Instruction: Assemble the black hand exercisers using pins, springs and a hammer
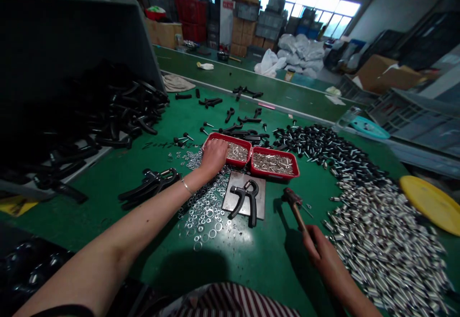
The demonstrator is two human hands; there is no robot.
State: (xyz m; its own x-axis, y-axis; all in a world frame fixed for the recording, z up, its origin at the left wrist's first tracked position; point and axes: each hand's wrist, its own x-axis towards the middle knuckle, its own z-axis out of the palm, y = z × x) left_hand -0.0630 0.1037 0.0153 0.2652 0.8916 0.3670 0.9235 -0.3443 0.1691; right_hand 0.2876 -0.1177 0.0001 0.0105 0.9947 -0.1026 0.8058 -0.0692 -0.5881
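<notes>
My left hand reaches into the left red box of small metal parts. Its fingers are curled downward and the tips are hidden, so what they pinch cannot be made out. A hammer is held by its wooden handle in my right hand, the head raised over the green table. Between the hands, a black hand grip strengthener with a spring at its top lies on a square metal plate. Next to the left box stands a second red box of small metal pins.
Metal rings are strewn under my left forearm. Assembled black hand grips lie to the left, before a bin of black handles. Heaps of springs and black-headed screws cover the right, beside a yellow lid.
</notes>
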